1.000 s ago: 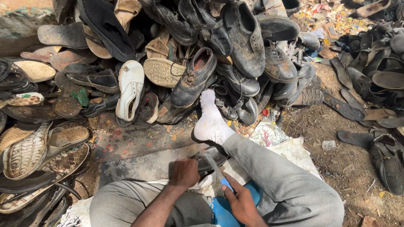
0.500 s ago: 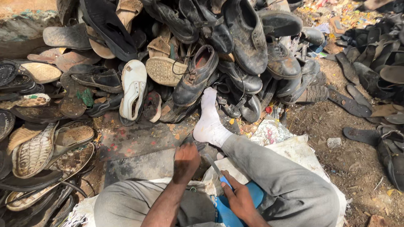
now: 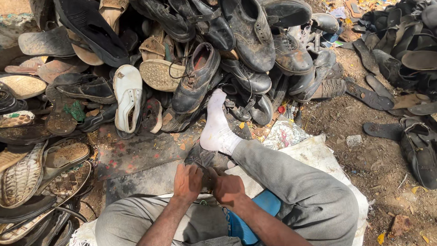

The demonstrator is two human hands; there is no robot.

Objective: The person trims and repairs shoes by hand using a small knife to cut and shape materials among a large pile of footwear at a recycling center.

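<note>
I sit on the ground in grey trousers, my white-socked foot (image 3: 217, 130) stretched out towards a heap of old shoes. My left hand (image 3: 187, 182) and right hand (image 3: 227, 187) are pressed close together in front of my lap. Both are closed on a dark worn shoe (image 3: 200, 158) that lies on a flat dark slab (image 3: 136, 157), just under my ankle. The hands hide most of the shoe's near end. A blue object (image 3: 257, 212) shows beneath my right forearm and leg.
A large heap of worn black shoes (image 3: 255, 41) and sandals fills the far side, with a white shoe (image 3: 128, 98) and a laced black boot (image 3: 195, 77). Loose soles (image 3: 22, 177) lie at left, sandals (image 3: 419, 152) at right. A white sack (image 3: 318, 155) lies under my leg.
My right hand, which was back near my lap with a thin tool, has come forward. Both hands have closed together on the dark shoe. The view has tilted slightly.
</note>
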